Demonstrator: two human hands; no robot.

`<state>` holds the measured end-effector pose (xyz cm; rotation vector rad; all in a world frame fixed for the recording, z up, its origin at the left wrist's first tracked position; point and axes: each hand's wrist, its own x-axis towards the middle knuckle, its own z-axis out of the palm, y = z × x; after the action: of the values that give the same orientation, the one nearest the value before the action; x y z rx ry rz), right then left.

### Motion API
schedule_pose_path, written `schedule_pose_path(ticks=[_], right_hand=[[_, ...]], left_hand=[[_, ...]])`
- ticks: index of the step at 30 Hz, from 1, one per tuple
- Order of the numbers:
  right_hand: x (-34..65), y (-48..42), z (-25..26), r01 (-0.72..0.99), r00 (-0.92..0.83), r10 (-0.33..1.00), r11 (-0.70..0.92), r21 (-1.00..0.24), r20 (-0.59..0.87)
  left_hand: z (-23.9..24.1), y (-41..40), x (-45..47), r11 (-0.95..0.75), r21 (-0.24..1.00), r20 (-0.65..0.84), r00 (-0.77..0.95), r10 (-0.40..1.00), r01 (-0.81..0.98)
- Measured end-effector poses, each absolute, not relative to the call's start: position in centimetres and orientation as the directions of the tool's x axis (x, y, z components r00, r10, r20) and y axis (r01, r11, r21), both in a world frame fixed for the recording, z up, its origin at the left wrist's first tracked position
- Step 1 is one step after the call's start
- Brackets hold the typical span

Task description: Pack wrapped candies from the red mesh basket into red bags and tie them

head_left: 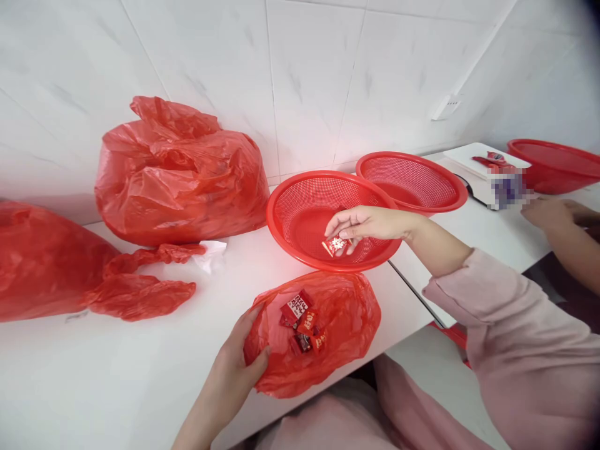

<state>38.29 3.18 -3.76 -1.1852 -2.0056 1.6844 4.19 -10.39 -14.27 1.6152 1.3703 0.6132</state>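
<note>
My left hand point(239, 365) grips the rim of a small red plastic bag point(337, 325) at the table's front edge, holding it agape. Several red wrapped candies point(302, 319) lie inside the bag. My right hand point(363, 225) hovers over a red mesh basket point(290, 212), fingers pinched on a small red-and-gold wrapped candy point(335, 245). Another candy or two seem to lie in the basket behind my fingers, partly hidden.
A second red mesh basket point(435, 200) stands behind the first. A big stuffed red bag point(178, 175) leans on the tiled wall; another red bag point(42, 262) lies at the left. At right, another person's hand point(550, 212) rests near a white scale point(473, 162) and a red basin point(562, 164).
</note>
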Motion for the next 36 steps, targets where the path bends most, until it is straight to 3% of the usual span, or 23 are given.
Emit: schedule_pose_path(ticks=[4, 6, 8, 10, 13, 17, 23, 26, 29, 32, 36], right_hand=[[35.2, 0.3, -2.8, 0.379, -0.723, 0.632, 0.025, -0.925, -0.279], [34.3, 0.0, -2.8, 0.439, -0.697, 0.667, 0.105, -0.892, -0.264], [34.3, 1.0, -3.2, 0.579, -0.573, 0.798, 0.233, -0.781, -0.187], [35.3, 3.1, -4.1, 0.769, -0.428, 0.899, 0.307, -0.561, -0.094], [37.6, 6.9, -6.0, 0.921, -0.326, 0.934, 0.28, -0.27, -0.144], [39.8, 9.8, -9.0, 0.948, -0.293, 0.907, 0.235, -0.214, -0.302], [39.7, 9.5, -8.8, 0.907, -0.353, 0.871, 0.228, -0.354, -0.341], [38.8, 8.3, -6.7, 0.748, -0.501, 0.814, 0.237, -0.62, -0.294], [37.4, 6.2, -4.7, 0.399, -0.669, 0.719, 0.134, -0.907, -0.188], [35.7, 3.6, -3.6, 0.229, -0.765, 0.627, 0.051, -0.972, -0.147], [34.0, 1.1, -3.1, 0.227, -0.833, 0.522, 0.017, -0.974, -0.185]], left_hand=[[-14.4, -10.2, 4.3, 0.021, 0.869, -0.177, 0.272, 0.946, 0.495], [-14.3, -10.2, 4.3, 0.033, 0.868, -0.188, 0.267, 0.945, 0.495], [-14.2, -10.3, 4.3, 0.041, 0.863, -0.196, 0.26, 0.946, 0.503], [-14.0, -10.4, 4.3, 0.036, 0.861, -0.194, 0.262, 0.946, 0.507], [-13.9, -10.5, 4.3, 0.016, 0.868, -0.174, 0.274, 0.946, 0.497], [-13.8, -10.7, 4.2, 0.003, 0.873, -0.157, 0.274, 0.949, 0.488], [-14.0, -10.9, 3.9, 0.012, 0.86, -0.167, 0.259, 0.951, 0.51], [-14.3, -10.7, 3.7, 0.019, 0.869, -0.171, 0.264, 0.949, 0.495], [-14.5, -10.4, 3.7, 0.018, 0.873, -0.17, 0.27, 0.948, 0.488], [-14.5, -10.1, 3.9, 0.023, 0.878, -0.17, 0.267, 0.949, 0.478], [-14.5, -10.0, 4.0, 0.029, 0.881, -0.173, 0.264, 0.949, 0.473]])
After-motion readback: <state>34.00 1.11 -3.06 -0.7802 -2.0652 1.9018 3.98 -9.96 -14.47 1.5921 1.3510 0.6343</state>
